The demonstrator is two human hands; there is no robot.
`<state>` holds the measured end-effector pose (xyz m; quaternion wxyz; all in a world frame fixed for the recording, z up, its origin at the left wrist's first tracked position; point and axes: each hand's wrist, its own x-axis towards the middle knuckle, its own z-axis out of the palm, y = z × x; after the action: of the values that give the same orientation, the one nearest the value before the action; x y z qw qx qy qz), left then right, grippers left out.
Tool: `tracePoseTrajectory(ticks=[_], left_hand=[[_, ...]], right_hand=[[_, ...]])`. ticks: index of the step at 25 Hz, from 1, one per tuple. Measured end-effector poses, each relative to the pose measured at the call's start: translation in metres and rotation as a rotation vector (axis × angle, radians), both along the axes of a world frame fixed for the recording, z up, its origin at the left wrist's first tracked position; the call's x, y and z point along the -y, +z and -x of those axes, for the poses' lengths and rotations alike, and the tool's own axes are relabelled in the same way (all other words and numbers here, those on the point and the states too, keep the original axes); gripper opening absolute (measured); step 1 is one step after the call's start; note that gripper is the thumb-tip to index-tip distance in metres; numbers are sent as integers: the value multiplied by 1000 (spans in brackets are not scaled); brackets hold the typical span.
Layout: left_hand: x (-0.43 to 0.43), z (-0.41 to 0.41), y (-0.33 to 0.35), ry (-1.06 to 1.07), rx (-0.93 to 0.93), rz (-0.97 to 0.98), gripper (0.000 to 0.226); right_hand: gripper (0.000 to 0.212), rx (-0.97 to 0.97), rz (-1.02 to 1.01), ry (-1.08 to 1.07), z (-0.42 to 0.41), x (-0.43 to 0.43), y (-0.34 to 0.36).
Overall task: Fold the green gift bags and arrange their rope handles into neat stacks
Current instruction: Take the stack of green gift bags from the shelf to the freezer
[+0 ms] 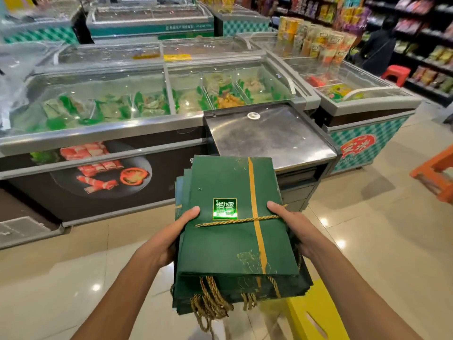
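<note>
In the head view, the stack of flat green bags (220, 249) is held in the air over the floor, just short of the near edge of the steel surface (269, 136). The left hand (171, 234) and right hand (291, 227) clamp its long sides, thumbs on top and fingers beneath. A loose rope (230, 221) lies across the top bag and handles (213, 303) dangle from the near end. The paper looks stiff but slick, so the sheets could slide. The stack probably has some weight, so a two-sided grip at mid-length looks best.

Both hands (171, 238) grip bag stack (232, 241)
</note>
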<state>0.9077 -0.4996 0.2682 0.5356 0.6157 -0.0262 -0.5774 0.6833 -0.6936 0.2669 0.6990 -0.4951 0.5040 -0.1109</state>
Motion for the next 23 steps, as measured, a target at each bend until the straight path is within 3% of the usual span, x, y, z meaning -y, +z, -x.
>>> tracePoseTrajectory(ticks=[5,10,17,23], left_hand=[[104,-89,9,-17,-22,4,49],[200,-148,10,11,-22,-17,60],[334,-196,-9,167,-15,-58,65],[401,-216,-27,282,-26,-67,63]], right_hand=[[56,5,14,-25,-81,94,10],[64,8,32,13,-139,198,11],[60,10,10,154,-218,362,-8],[56,-8,-52,253,-266,450,-38]])
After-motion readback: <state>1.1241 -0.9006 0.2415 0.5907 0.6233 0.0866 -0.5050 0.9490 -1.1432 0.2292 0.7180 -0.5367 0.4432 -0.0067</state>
